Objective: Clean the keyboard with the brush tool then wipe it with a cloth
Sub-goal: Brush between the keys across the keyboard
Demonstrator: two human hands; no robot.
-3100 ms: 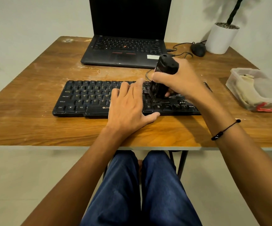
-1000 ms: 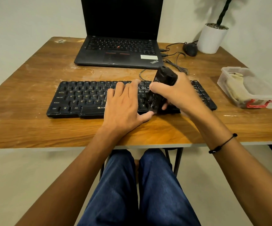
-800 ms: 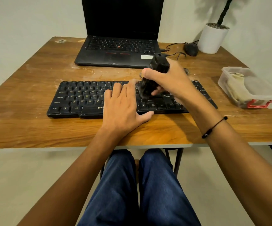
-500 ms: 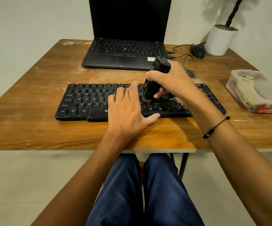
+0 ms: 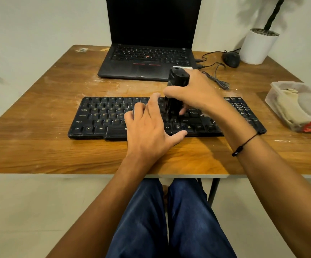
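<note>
A black keyboard (image 5: 102, 116) lies across the wooden table (image 5: 39, 146). My left hand (image 5: 149, 133) rests flat on its middle keys, fingers straight, thumb at the front edge. My right hand (image 5: 195, 92) grips a black brush tool (image 5: 177, 81) held almost upright, its lower end down on the keys just right of my left fingers. The bristles are hidden by my fingers. A pale cloth (image 5: 288, 105) lies in a clear plastic box (image 5: 273, 97) at the table's right edge.
An open black laptop (image 5: 147, 60) stands behind the keyboard. A black mouse (image 5: 231, 59) with its cable and a white plant pot (image 5: 257, 47) occupy the back right corner. My legs in blue trousers (image 5: 169, 220) are below the table's front edge.
The brush tool has swept back and forth over the keys right of centre, from the front rows to the upper rows, then back to the middle. My left hand has stayed flat on the keyboard.
</note>
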